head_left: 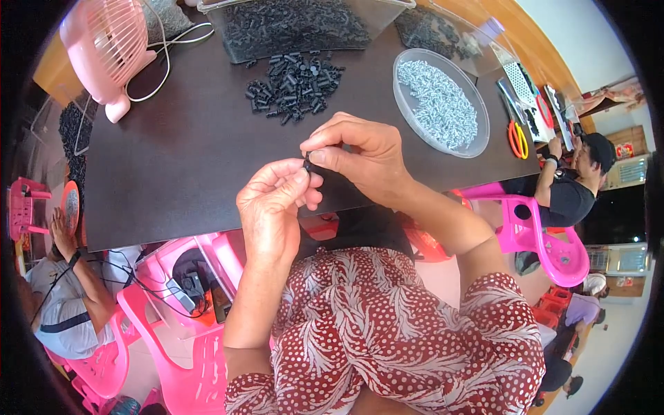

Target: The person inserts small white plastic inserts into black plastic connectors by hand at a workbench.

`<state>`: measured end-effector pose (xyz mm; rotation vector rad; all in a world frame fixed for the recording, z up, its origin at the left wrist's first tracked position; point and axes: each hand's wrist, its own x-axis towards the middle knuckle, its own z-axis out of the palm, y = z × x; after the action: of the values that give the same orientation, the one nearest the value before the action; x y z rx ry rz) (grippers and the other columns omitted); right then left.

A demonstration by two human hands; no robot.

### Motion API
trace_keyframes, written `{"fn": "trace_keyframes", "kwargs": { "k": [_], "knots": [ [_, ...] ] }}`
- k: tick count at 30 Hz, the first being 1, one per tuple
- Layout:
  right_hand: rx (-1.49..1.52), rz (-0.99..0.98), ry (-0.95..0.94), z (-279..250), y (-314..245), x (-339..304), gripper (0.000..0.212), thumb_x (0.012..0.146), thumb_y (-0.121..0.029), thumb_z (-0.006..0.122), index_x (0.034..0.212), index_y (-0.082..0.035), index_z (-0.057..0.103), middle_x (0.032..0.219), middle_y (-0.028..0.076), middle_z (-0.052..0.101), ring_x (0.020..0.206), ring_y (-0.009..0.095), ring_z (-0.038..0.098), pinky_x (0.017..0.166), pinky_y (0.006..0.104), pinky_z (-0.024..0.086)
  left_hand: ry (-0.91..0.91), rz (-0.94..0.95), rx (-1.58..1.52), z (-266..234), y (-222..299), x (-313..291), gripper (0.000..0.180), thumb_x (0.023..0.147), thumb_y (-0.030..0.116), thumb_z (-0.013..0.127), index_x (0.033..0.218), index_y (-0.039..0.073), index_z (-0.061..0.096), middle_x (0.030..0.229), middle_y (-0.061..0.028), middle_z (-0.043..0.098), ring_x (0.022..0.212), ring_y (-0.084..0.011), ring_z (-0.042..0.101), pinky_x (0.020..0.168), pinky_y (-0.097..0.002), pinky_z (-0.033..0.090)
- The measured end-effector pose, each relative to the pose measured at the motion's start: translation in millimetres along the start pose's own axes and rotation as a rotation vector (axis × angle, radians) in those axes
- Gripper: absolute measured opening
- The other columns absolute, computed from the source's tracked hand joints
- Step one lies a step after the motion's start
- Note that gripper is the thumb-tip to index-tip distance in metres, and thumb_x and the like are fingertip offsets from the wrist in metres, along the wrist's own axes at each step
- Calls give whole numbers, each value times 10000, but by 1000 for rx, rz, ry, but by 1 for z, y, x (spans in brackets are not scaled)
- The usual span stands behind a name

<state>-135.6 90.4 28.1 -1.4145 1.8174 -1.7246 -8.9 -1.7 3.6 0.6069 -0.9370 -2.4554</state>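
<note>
Pile of black parts (294, 86) sits on a table (166, 173). On the pile's near side, left hand (273, 197) and right hand (363, 155) pinch a small black piece (308, 164), its shape mostly covered. Behind the pile, a clear bin (386, 22) is cut off.

Held piece (308, 164): black
Heaped parts (294, 86): black
Small hardware (443, 107): silvery
Table (173, 166): dark brown
Fan (104, 52): pale pink
Shirt (387, 325): dark red, carries white sprays and dots
Scissor handles (513, 140): orange, yellow
</note>
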Motion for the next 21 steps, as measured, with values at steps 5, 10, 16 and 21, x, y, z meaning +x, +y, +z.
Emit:
{"fn": "trace_keyframes", "kwargs": {
  "k": [5, 10, 16, 21],
  "knots": [
    [-66, -71, 27, 1, 0, 0, 86, 735, -10, 651, 818, -33, 658, 769, 57, 611, 698, 134, 581, 612, 247, 453, -17, -26, -37, 1, 0, -1, 124, 811, 26, 609, 919, -32, 594, 759, -153, 636, 584, -179, 595, 542, -261, 472],
    [-10, -27, 17, 0, 1, -1, 82, 742, -12, 642, 821, -31, 655, 764, 55, 605, 691, 124, 575, 609, 237, 448, -17, -22, -9, 4, 1, -1, 135, 830, 69, 606, 915, -35, 595, 764, -155, 638, 578, -180, 594, 539, -262, 470],
    [60, 110, -47, -1, -3, -4, 124, 770, 17, 623, 885, 7, 667, 867, 71, 612, 786, 98, 560, 667, 213, 441, -54, -9, 6, -2, -1, 3, 148, 837, 96, 610, 900, -38, 606, 751, -149, 639, 562, -167, 583, 524, -250, 455],
    [87, 76, 24, 4, 1, -8, 102, 770, 7, 621, 863, -11, 661, 831, 58, 599, 742, 95, 553, 637, 212, 437, -21, 21, 27, 3, -3, 3, 142, 830, 83, 614, 885, -48, 614, 733, -137, 634, 568, -168, 589, 519, -243, 460]
  ]
}}
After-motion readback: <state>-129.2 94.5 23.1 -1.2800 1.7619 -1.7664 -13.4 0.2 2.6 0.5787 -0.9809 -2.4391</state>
